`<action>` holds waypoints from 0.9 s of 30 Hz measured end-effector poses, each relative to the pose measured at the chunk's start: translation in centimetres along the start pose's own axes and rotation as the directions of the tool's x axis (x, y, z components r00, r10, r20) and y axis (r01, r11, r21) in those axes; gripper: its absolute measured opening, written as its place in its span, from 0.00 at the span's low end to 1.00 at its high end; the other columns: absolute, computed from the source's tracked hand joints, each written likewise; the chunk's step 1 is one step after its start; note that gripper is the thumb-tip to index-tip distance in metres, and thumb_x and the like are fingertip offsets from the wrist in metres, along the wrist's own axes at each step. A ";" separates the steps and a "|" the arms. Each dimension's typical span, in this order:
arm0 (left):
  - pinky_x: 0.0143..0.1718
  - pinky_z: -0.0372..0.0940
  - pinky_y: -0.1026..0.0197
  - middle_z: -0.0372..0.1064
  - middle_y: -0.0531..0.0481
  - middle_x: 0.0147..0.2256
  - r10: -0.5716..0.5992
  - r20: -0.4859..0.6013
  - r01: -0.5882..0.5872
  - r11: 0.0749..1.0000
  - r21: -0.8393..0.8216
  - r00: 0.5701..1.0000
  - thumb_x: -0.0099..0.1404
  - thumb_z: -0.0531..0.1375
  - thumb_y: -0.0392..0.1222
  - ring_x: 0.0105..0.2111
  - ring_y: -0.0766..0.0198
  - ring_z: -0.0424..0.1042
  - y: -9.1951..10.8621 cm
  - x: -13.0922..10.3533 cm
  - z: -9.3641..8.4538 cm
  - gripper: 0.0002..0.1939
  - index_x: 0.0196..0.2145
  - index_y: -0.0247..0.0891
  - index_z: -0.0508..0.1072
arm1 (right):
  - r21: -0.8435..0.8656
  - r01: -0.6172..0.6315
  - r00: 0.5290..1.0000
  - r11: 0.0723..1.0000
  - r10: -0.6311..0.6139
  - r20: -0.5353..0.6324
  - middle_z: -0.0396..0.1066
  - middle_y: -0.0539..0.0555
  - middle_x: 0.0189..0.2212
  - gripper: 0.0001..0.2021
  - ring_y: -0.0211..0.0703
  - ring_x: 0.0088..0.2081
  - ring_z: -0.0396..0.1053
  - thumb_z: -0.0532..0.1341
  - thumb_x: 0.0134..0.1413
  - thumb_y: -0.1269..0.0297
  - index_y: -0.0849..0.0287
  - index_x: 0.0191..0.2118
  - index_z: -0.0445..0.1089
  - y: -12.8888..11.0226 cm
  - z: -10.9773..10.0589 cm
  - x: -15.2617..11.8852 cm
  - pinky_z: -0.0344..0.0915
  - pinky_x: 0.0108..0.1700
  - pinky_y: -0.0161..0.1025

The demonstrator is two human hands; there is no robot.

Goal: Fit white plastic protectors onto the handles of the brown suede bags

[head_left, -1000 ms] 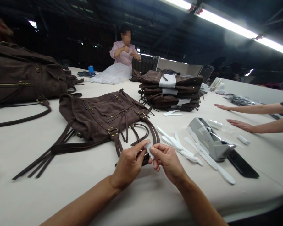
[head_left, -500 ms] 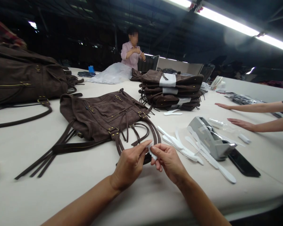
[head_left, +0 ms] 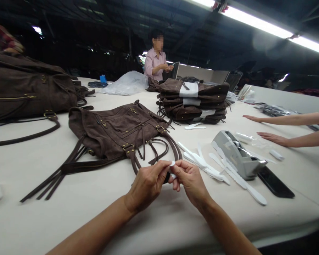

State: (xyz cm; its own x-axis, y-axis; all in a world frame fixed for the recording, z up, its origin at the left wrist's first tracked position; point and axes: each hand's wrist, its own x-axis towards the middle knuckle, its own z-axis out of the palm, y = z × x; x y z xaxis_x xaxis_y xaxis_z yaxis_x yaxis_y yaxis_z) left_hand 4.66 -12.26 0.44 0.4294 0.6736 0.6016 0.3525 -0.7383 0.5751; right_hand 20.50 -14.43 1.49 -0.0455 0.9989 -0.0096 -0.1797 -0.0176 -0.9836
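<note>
A small white strip (head_left: 172,164) is pinched between the fingertips of both hands, at the near end of the bag's handles. My left hand (head_left: 148,184) is closed on it from the left, and my right hand (head_left: 189,180) from the right; much of the strip is hidden by the fingers. The dark brown bag (head_left: 114,129) lies flat on the white table just beyond, its looped handles (head_left: 172,143) reaching toward my hands. To the right of the handles lie several white notched strips (head_left: 202,163), beside a grey tape dispenser (head_left: 235,156).
Stacked brown bags (head_left: 194,101) stand behind, and a large brown bag (head_left: 21,86) is at left. A black phone (head_left: 276,182) lies by the dispenser. Another person's hands (head_left: 273,139) rest on the table (head_left: 295,166) at right; a person in pink (head_left: 155,63) stands at the back.
My fingertips have come closer together around the white strip, and less of it shows. The person in pink has shifted right and turned, with lowered hands.
</note>
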 end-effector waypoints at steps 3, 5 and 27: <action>0.33 0.64 0.69 0.73 0.53 0.32 -0.053 -0.042 0.047 0.992 -0.121 0.998 0.71 0.52 0.37 0.30 0.70 0.72 0.1 0.1 0.2 0.09 0.45 0.39 0.70 | -0.039 0.068 0.996 0.997 -0.071 -0.061 0.71 0.48 0.18 0.17 0.35 0.16 0.67 0.66 0.52 0.50 0.59 0.34 0.64 0.2 0.2 -0.1 0.63 0.18 0.30; 0.38 0.66 0.68 0.74 0.51 0.36 -0.123 -0.052 0.108 0.968 -0.229 0.991 0.70 0.54 0.39 0.34 0.67 0.74 0.4 0.4 0.1 0.08 0.43 0.38 0.72 | -0.061 0.117 0.989 0.991 -0.122 -0.082 0.71 0.45 0.18 0.19 0.37 0.16 0.68 0.65 0.53 0.50 0.57 0.42 0.61 0.2 0.3 -0.2 0.65 0.18 0.31; 0.33 0.61 0.63 0.69 0.52 0.29 -0.230 -0.059 0.223 0.969 -0.106 0.971 0.69 0.55 0.42 0.29 0.66 0.68 0.4 1.0 -0.2 0.08 0.33 0.37 0.69 | -0.396 0.241 0.895 0.886 -0.361 -0.263 0.65 0.48 0.19 0.15 0.34 0.20 0.62 0.61 0.58 0.53 0.59 0.28 0.70 0.9 0.0 -1.5 0.59 0.22 0.32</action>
State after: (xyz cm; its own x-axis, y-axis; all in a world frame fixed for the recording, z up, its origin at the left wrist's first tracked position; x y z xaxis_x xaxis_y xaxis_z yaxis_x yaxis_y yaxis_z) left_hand 5.10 -11.93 1.38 0.2872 0.8263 0.4846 0.3488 -0.5614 0.7505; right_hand 20.38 -15.97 0.63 0.2823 0.9114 0.2993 0.2193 0.2424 -0.9451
